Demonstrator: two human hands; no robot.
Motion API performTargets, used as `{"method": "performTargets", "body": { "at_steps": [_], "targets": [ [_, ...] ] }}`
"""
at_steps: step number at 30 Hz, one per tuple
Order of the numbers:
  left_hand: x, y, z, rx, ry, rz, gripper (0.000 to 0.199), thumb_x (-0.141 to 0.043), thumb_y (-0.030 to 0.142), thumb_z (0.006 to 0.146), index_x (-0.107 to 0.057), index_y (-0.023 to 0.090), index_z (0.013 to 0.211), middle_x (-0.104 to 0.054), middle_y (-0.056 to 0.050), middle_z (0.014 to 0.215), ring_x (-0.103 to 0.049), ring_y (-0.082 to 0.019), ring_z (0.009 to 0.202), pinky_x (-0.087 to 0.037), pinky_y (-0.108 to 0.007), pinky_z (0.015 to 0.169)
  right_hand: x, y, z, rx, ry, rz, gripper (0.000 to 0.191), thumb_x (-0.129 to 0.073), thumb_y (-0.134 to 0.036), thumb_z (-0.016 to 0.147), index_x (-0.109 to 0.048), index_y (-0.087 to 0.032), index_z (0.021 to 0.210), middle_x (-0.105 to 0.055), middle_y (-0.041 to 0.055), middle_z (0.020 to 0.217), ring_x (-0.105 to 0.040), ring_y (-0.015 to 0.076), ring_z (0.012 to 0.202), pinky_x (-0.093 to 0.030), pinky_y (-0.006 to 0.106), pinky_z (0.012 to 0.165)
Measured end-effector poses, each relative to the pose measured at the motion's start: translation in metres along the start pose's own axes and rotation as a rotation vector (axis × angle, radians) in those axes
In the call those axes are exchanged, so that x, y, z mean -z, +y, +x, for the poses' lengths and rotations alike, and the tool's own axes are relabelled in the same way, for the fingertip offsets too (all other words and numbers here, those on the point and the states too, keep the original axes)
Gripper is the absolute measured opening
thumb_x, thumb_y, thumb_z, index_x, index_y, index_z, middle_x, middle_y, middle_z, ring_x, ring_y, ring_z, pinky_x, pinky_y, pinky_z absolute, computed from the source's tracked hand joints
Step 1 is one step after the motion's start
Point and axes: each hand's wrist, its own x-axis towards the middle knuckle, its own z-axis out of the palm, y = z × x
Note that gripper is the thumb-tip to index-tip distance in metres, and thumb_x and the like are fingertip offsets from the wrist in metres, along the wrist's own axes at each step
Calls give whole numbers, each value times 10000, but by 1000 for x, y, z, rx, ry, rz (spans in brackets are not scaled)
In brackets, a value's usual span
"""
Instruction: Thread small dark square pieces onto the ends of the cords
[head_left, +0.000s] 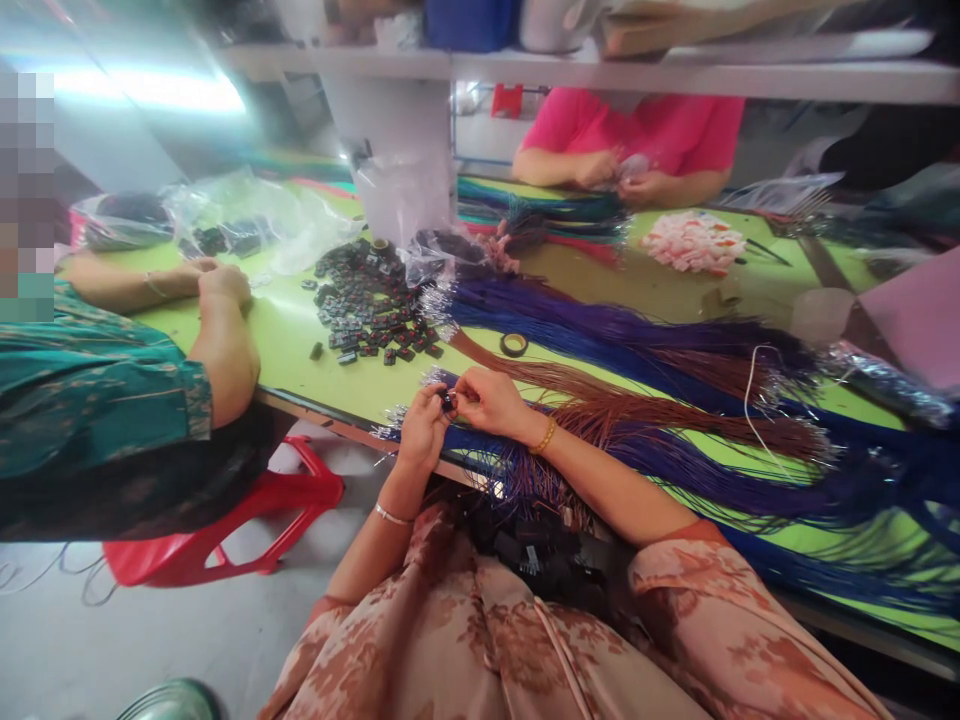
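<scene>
Piece (448,402) small, blackish, partly covered by left fingers (430,402); detail unclear.

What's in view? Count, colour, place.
tabletop: one, yellow-green, middle
loose parts: many, dark, piled centre-left
wire bundles: several, blue, purple, brown, teal, mostly right
dark tape roll: one, black and yellow, centre
small pieces: many, pink and white, far right
plastic bags: several, clear, far left and centre
stool: one, red, lower left
shelf: one, pale, top
co-worker: one, in green, left
second co-worker: one, in pink, far side
lap pile: uncounted, black, lower centre
held part: one, dark, centre
left hand: one, silvery bangle, pinching held part
right hand: one, golden bracelet, at held part
</scene>
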Motion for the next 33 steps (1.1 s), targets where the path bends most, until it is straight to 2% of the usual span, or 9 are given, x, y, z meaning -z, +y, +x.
{"method": "performTargets", "body": {
  "at_steps": [9,16,24,26,29,30,31,33],
  "targets": [
    [4,-4,2,-22,-21,83,248,-727,248,736,-636,163,950,-628,-25,896,-584,-99,761,-473,-220,709,-5,1,1,40,-54,-69,65,-539,-191,794,-592,-154,798,-607,53,764,-502,151,681,-343,262,641],
    [1,-5,0,-41,18,110,260,-736,256,720,-635,169,943,-620,-25,918,-579,-106,804,-467,-219,725,-4,3,0,-12,-63,22,91,-532,-195,810,-609,-153,834,-624,43,771,-506,136,661,-340,245,620],
    [0,-6,2,-76,28,197,277,-734,297,713,-618,176,933,-614,-25,914,-588,-112,785,-481,-244,730,-6,-2,-1,-62,-49,23,90,-520,-167,796,-603,-150,766,-628,48,728,-501,140,652,-326,248,609],
    [-5,-5,-5,-180,43,313,244,-684,316,767,-608,178,954,-622,-36,903,-597,-127,786,-494,-270,741,2,1,3,-70,-48,107,113,-517,-191,817,-614,-149,776,-626,33,719,-497,127,638,-330,240,605],
    [-20,-5,-32,-531,22,660,201,-569,276,868,-612,189,1044,-638,-75,994,-605,-167,918,-492,-332,857,20,7,14,-140,-3,269,193,-492,-264,867,-624,-141,798,-632,19,738,-494,108,630,-345,225,603],
    [-27,-6,-43,-658,-36,800,207,-540,246,885,-621,196,1069,-636,-83,1021,-598,-176,959,-483,-347,892,26,8,19,-162,10,297,209,-491,-279,870,-625,-135,797,-632,18,737,-489,104,626,-347,224,603],
    [-33,-9,-54,-766,-149,929,223,-520,214,892,-633,207,1084,-636,-85,1025,-592,-180,975,-483,-346,899,31,7,23,-166,-17,313,206,-505,-281,860,-627,-130,789,-630,15,728,-484,101,620,-347,223,599],
    [-46,-19,-74,-901,-464,1115,294,-475,161,899,-634,226,1138,-641,-88,1023,-598,-173,954,-501,-299,846,33,1,30,-125,-142,313,175,-537,-254,830,-635,-128,760,-634,8,713,-488,97,618,-348,217,600]
  ]
}}
